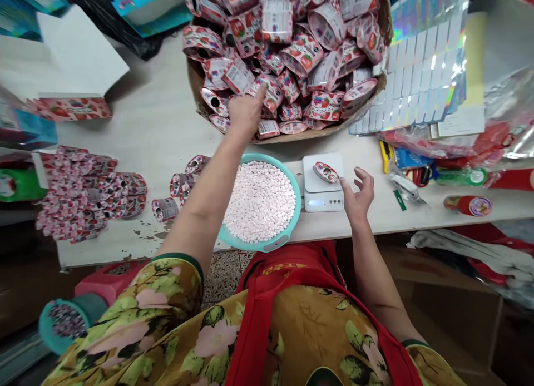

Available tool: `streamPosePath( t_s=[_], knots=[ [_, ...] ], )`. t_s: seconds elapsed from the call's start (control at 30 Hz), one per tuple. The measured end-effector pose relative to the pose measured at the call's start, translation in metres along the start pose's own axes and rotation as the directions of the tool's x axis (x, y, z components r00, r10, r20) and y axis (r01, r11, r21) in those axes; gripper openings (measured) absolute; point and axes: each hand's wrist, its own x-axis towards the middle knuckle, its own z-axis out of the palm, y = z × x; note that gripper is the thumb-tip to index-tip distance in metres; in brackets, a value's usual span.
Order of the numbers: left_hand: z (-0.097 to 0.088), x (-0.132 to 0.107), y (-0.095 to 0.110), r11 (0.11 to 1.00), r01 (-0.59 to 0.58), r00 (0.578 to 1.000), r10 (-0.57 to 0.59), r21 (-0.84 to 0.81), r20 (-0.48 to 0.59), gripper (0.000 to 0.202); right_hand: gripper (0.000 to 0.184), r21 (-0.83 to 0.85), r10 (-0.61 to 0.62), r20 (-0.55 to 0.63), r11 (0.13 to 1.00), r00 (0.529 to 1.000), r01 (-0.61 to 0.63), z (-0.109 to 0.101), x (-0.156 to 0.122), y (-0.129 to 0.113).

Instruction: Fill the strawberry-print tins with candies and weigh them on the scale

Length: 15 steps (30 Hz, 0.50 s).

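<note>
My left hand [246, 114] reaches into a large cardboard box [192, 83] heaped with pink strawberry-printed packets [302, 55]. Its index finger is stretched out and touches one packet [273, 94] near the box's front edge; the other fingers are partly hidden. Beside a white digital scale [323, 202], my right hand [359, 197] is open with its fingers apart. A single strawberry-printed packet [326, 172] lies tilted on the scale, close to my right thumb. Under my left forearm stands a turquoise basin [297, 199] full of small pale pink pellets [258, 202].
Several packets [164, 209] stand left of the basin, and a stacked pile [95, 191] lies farther left. Sheets of silvery labels [417, 69] are at the right, near a yellow cutter [386, 155] and a round tub [467, 205]. A turquoise bucket [85, 311] is below the table.
</note>
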Motion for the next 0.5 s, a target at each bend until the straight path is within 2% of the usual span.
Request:
streamPosePath(
  t_s=[0.1,0.13,0.23,0.37,0.43,0.5],
  knots=[
    [-0.009,0.004,-0.007,0.948,-0.075,0.995,0.052,0.31,0.082,0.038,0.038,0.014,-0.022,0.0,1.0,1.0,0.022,-0.013,-0.001,-0.005],
    [-0.012,0.004,-0.008,0.924,-0.103,0.992,0.071,0.368,0.1,0.039,0.036,0.024,-0.02,0.006,1.0,1.0,0.02,-0.014,0.0,-0.007],
    [-0.022,0.002,-0.006,0.889,-0.141,0.988,0.098,0.436,0.119,0.041,0.033,0.087,-0.005,0.034,0.996,0.999,0.002,-0.008,0.008,-0.022],
    [-0.043,-0.017,-0.002,0.897,-0.084,0.996,0.062,0.434,0.065,0.042,0.04,0.319,0.027,0.148,0.945,0.989,-0.074,0.009,0.028,-0.053],
    [-0.051,-0.041,0.002,0.916,-0.049,0.998,0.058,0.397,-0.01,0.048,0.048,0.443,0.084,0.309,0.869,0.947,-0.221,0.017,0.037,-0.07],
    [-0.05,-0.076,0.01,0.94,-0.068,0.994,0.094,0.334,-0.062,0.058,0.058,0.507,0.131,0.505,0.755,0.853,-0.416,0.025,0.043,-0.086]
  ],
)
